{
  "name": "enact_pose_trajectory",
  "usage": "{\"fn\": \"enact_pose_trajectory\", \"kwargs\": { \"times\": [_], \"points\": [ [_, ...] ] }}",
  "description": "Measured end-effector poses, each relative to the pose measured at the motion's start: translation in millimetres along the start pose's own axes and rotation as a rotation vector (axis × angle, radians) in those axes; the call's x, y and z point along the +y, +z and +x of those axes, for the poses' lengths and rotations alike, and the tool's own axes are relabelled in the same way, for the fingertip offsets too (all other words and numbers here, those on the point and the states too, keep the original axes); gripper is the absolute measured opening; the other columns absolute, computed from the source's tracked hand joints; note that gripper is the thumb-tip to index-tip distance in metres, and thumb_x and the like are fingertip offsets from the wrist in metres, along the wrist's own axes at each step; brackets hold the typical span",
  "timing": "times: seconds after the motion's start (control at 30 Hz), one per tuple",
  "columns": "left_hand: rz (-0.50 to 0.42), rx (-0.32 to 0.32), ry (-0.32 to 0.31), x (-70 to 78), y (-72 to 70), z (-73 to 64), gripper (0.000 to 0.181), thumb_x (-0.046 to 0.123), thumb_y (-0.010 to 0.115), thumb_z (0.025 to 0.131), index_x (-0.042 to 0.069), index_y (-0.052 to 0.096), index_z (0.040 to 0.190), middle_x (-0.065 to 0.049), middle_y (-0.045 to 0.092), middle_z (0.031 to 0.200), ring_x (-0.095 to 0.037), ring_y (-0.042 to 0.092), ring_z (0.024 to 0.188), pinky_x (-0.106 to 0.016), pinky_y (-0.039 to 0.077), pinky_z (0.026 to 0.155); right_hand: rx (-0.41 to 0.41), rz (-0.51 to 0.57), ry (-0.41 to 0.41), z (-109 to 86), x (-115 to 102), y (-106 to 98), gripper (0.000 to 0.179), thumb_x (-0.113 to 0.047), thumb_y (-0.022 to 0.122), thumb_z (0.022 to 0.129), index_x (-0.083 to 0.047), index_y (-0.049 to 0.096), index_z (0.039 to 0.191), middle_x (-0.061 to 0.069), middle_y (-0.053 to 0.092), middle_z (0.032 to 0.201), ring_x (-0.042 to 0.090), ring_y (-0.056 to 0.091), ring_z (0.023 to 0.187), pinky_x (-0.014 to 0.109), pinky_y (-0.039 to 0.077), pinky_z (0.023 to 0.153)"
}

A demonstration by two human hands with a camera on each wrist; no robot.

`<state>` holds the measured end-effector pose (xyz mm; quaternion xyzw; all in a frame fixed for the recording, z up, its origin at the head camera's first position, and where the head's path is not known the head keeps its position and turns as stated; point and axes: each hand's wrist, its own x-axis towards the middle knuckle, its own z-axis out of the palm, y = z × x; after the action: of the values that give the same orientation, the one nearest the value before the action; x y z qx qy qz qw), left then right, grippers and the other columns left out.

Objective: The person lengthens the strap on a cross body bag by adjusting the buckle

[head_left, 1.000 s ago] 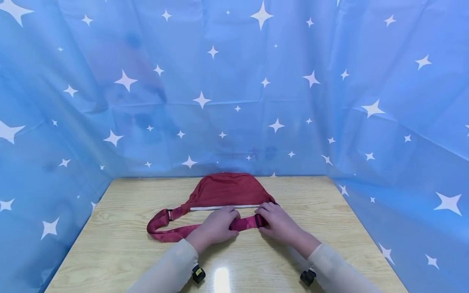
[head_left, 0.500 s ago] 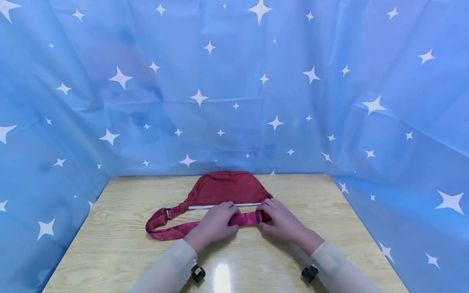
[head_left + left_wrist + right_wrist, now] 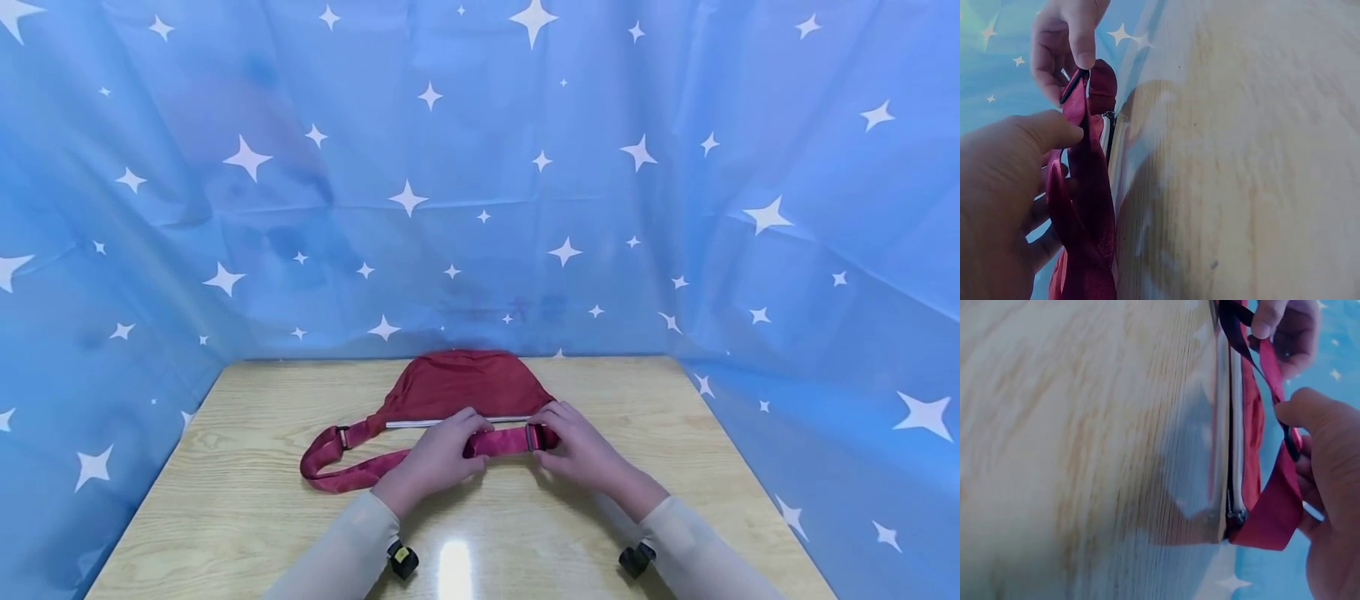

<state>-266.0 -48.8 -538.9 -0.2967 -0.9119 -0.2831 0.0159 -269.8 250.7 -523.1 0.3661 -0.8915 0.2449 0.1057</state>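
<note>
A dark red waist bag [image 3: 465,385] lies at the far side of the wooden table, its white-edged zipper [image 3: 1237,437] facing me. Its shiny red strap [image 3: 352,477] loops out on the left and runs back under my hands. My left hand [image 3: 444,454] pinches the strap between thumb and fingers near the middle. To its right, my right hand [image 3: 577,450] pinches the strap at a black slide buckle [image 3: 534,437]. Between both hands a short stretch of strap is held up, raised off the wood in the wrist views. A second black buckle [image 3: 342,438] sits on the strap's left part.
The pale wood-grain table [image 3: 225,500] ends at a blue curtain [image 3: 480,208] printed with white stars, which surrounds it at the back and both sides. Small black devices [image 3: 403,560] are worn at both wrists. A bright light reflection shows near the front.
The head view has shifted slightly. My right hand and the buckle have moved a little up and to the right, and the strap stretch between my hands has risen slightly. Both grips stay.
</note>
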Motion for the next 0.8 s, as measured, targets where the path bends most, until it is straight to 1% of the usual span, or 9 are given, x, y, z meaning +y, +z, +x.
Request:
{"fn": "enact_pose_trajectory", "kwargs": {
  "times": [0.1, 0.2, 0.33, 0.4, 0.53, 0.63, 0.73, 0.8],
  "points": [
    [-0.050, -0.007, -0.025, -1.5, -0.4, -0.2, 0.045, 0.029, 0.087, 0.098, 0.024, 0.069, 0.139, 0.008, 0.067, 0.129, -0.009, 0.063, 0.107, -0.036, 0.058, 0.098, 0.018, 0.010, -0.029, 1.7, 0, 0, 0.047, -0.011, 0.092, 0.088, -0.007, 0.073, 0.130, 0.001, 0.068, 0.125, 0.019, 0.058, 0.114, 0.040, 0.056, 0.094],
    [-0.067, -0.018, -0.033, -1.7, 1.8, 1.1, 0.049, 0.029, 0.088, 0.098, 0.025, 0.068, 0.141, 0.006, 0.069, 0.138, -0.009, 0.065, 0.117, -0.039, 0.057, 0.104, 0.027, 0.021, -0.042, 2.1, 0, 0, 0.047, -0.010, 0.093, 0.087, -0.007, 0.073, 0.130, 0.001, 0.069, 0.125, 0.019, 0.058, 0.114, 0.039, 0.056, 0.093],
    [-0.066, -0.030, -0.026, 0.7, 4.7, 4.3, 0.051, 0.027, 0.088, 0.097, 0.026, 0.066, 0.144, 0.006, 0.069, 0.142, -0.012, 0.065, 0.127, -0.040, 0.056, 0.108, 0.024, 0.035, -0.040, 2.2, 0, 0, 0.047, -0.009, 0.093, 0.087, -0.008, 0.073, 0.130, -0.001, 0.068, 0.126, 0.018, 0.058, 0.114, 0.037, 0.056, 0.090],
    [-0.087, -0.029, -0.031, 2.3, 5.5, 6.4, 0.050, 0.024, 0.088, 0.098, 0.026, 0.067, 0.144, 0.006, 0.069, 0.143, -0.013, 0.064, 0.130, -0.041, 0.055, 0.110, 0.023, 0.044, -0.034, 2.0, 1, 0, 0.047, -0.009, 0.093, 0.088, -0.009, 0.073, 0.131, -0.002, 0.068, 0.126, 0.017, 0.057, 0.114, 0.035, 0.056, 0.088],
    [-0.147, -0.025, -0.050, 2.3, 8.0, 9.5, 0.050, 0.020, 0.086, 0.099, 0.027, 0.067, 0.144, 0.006, 0.068, 0.144, -0.013, 0.063, 0.132, -0.041, 0.054, 0.111, 0.035, 0.068, -0.032, 1.6, 3, 2, 0.047, -0.008, 0.092, 0.088, -0.012, 0.072, 0.131, -0.003, 0.067, 0.127, 0.018, 0.058, 0.114, 0.035, 0.057, 0.086],
    [-0.169, -0.021, -0.040, 2.1, 10.4, 10.8, 0.050, 0.018, 0.086, 0.099, 0.024, 0.067, 0.146, 0.004, 0.068, 0.146, -0.014, 0.062, 0.134, -0.041, 0.054, 0.112, 0.040, 0.081, -0.030, 1.3, 4, 3, 0.048, -0.006, 0.092, 0.088, -0.012, 0.073, 0.131, -0.004, 0.067, 0.127, 0.019, 0.058, 0.114, 0.034, 0.057, 0.086],
    [-0.171, -0.009, -0.032, 2.9, 13.3, 11.7, 0.050, 0.019, 0.087, 0.099, 0.023, 0.068, 0.146, 0.003, 0.068, 0.147, -0.015, 0.062, 0.137, -0.042, 0.053, 0.113, 0.037, 0.087, -0.026, 1.0, 3, 3, 0.048, -0.005, 0.092, 0.087, -0.011, 0.073, 0.131, -0.004, 0.067, 0.128, 0.018, 0.057, 0.114, 0.034, 0.057, 0.086],
    [-0.188, -0.003, -0.045, 4.3, 15.0, 12.2, 0.050, 0.023, 0.088, 0.099, 0.025, 0.070, 0.145, 0.005, 0.068, 0.146, -0.014, 0.062, 0.135, -0.041, 0.054, 0.112, 0.035, 0.089, -0.022, 0.3, 2, 2, 0.049, -0.006, 0.093, 0.087, -0.011, 0.073, 0.131, -0.004, 0.067, 0.128, 0.017, 0.057, 0.115, 0.033, 0.058, 0.085]
  ]
}}
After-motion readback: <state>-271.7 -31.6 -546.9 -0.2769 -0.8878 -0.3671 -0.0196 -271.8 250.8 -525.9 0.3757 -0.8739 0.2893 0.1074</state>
